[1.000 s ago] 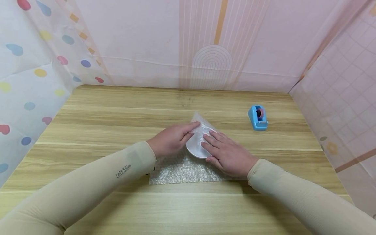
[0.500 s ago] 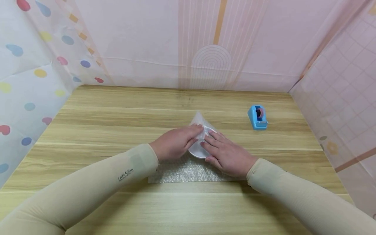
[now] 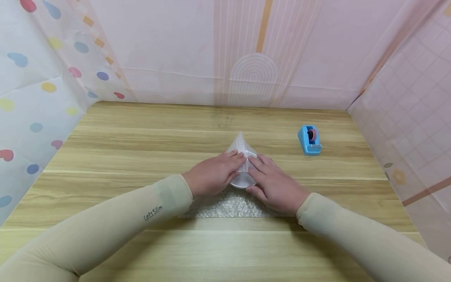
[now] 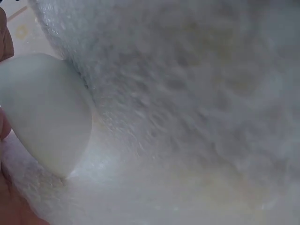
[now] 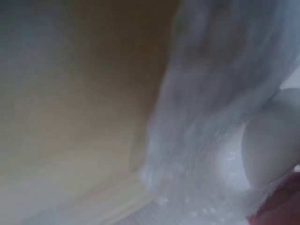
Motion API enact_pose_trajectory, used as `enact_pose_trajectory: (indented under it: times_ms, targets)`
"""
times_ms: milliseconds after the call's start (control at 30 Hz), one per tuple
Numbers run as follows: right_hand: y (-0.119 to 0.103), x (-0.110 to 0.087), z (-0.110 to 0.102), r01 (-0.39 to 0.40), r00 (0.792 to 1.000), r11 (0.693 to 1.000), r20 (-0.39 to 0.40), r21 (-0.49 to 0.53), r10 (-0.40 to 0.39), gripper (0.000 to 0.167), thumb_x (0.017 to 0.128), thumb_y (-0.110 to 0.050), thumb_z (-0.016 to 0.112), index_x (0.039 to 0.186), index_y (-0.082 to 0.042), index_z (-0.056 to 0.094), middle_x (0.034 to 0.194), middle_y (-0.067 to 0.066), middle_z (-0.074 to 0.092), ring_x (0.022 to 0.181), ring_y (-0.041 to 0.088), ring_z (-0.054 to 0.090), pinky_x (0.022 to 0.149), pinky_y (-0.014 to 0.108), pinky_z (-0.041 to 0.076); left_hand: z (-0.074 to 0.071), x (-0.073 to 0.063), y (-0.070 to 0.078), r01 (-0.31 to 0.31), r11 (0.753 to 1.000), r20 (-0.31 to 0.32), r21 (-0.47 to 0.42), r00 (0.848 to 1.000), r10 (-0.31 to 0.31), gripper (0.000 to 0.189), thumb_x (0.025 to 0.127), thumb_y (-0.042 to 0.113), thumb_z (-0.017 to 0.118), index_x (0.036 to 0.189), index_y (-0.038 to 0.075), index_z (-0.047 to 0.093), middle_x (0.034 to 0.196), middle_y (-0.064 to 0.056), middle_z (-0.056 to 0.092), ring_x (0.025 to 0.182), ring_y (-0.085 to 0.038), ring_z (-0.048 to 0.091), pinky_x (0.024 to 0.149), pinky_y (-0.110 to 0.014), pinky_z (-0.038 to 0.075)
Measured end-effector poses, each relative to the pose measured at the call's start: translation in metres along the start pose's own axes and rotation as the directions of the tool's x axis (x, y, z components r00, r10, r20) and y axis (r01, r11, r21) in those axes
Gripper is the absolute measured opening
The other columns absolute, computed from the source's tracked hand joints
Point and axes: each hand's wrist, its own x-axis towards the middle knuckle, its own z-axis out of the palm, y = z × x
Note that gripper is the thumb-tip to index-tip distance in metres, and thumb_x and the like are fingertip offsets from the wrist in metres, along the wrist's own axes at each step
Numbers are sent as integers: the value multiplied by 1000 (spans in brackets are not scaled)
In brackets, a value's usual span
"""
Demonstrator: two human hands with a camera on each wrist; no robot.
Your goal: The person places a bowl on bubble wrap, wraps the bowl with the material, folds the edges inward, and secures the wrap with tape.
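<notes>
A white round dish [image 3: 242,181] lies on a sheet of bubble wrap [image 3: 229,207] in the middle of the table. Folds of the wrap cover its far part and rise to a point behind it. My left hand [image 3: 215,172] presses the left fold with fairly straight fingers. Across from it, my right hand [image 3: 276,183] rests its spread fingers on the right fold and the dish's edge. The two hands' fingertips nearly meet over the dish. In the left wrist view the smooth dish [image 4: 51,112] shows beside the wrap; the right wrist view is blurred.
A blue tape dispenser [image 3: 309,141] with a pinkish roll stands at the back right of the wooden table [image 3: 158,129]. Patterned sheets [image 3: 169,47] hang behind the table and along both sides.
My left hand has moved right, towards the right hand, drawing the left fold of bubble wrap further over the dish. The wrap's peak has shifted slightly right. My right hand has hardly moved.
</notes>
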Motion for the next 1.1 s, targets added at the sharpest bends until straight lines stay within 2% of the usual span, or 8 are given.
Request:
enact_pose_trajectory:
  times_ms: [133, 233, 433, 567, 867, 1100]
  targets:
    - [-1, -4, 0, -48, 999, 998, -19, 35, 49, 64, 107, -41, 58, 156, -1, 48, 172, 18, 29, 162, 43, 21, 129, 55, 27, 1, 1, -1, -31, 999, 24, 31, 999, 30, 59, 113, 29, 44, 163, 0, 33, 170, -17, 33, 162, -34, 24, 133, -48, 21]
    - [0, -6, 0, -60, 998, 997, 6, 41, 59, 67, 108, -39, 58, 160, -1, 41, 173, 16, 28, 163, 38, 19, 130, 52, 28, 2, 1, -1, -54, 997, 45, 61, 998, 51, 64, 114, 35, 42, 163, -3, 31, 171, -20, 29, 163, -36, 21, 134, -49, 18]
    - [3, -7, -1, -26, 1000, 1000, 11, 3, 26, 64, 107, -28, 57, 161, 0, 38, 172, 17, 29, 163, 36, 21, 130, 51, 26, 3, -1, 0, -73, 989, 83, 126, 995, 63, 83, 110, 55, 43, 165, -4, 23, 174, -21, 18, 164, -36, 12, 134, -49, 13]
    - [4, -7, -2, -14, 1000, 1000, 8, -15, 15, 60, 108, -23, 56, 161, -1, 40, 172, 16, 31, 162, 35, 23, 130, 49, 27, 5, -2, 1, -68, 985, 96, 159, 994, 53, 91, 107, 62, 44, 166, -3, 18, 175, -19, 12, 165, -36, 7, 134, -48, 10]
    - [5, -6, -4, 9, 1000, 1000, 19, -7, -9, 57, 109, -19, 54, 161, -2, 40, 171, 14, 34, 162, 34, 25, 129, 49, 29, 11, -3, 5, -53, 973, 56, 224, 998, 41, 92, 106, 62, 47, 166, -3, 21, 175, -20, 14, 165, -37, 6, 134, -49, 10]
    - [6, -6, -4, -6, 999, 1000, 37, 1, 6, 57, 108, -18, 55, 161, -3, 41, 172, 13, 33, 162, 34, 23, 129, 50, 29, 5, 3, 0, -74, 952, 77, 296, 996, 54, 97, 102, 69, 49, 165, -1, 26, 175, -18, 18, 164, -35, 15, 134, -43, 16]
